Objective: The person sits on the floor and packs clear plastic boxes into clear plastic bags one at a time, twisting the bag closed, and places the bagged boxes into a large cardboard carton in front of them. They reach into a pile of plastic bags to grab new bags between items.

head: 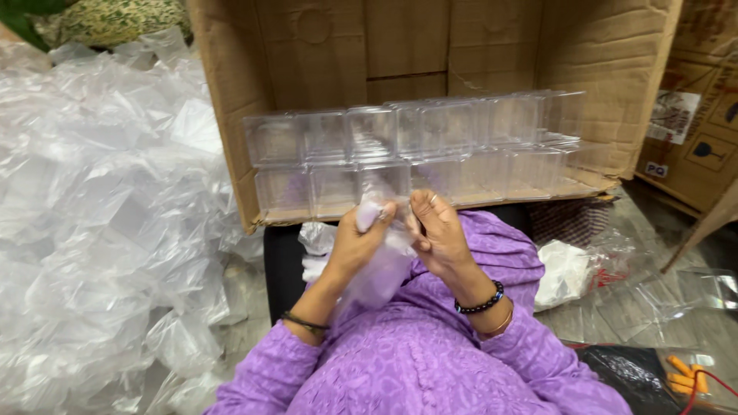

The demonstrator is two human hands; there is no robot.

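Both hands meet just in front of my chest over a thin clear plastic bag (382, 270). My left hand (358, 240) pinches the bag's upper edge with thumb and fingers. My right hand (440, 230) grips the same edge from the right side, fingers curled. The bag hangs down between my wrists over my purple sleeves. Directly beyond my hands, an open cardboard box (231, 115) lies on its side, stacked with rows of clear plastic containers (400, 146).
A large heap of crumpled clear plastic wrap (100, 215) fills the left side. More cardboard boxes (703, 115) stand at the right. White cloth (565, 273) and loose plastic lie on the floor at right, with a dark bag and orange pieces (680, 375) near the lower right corner.
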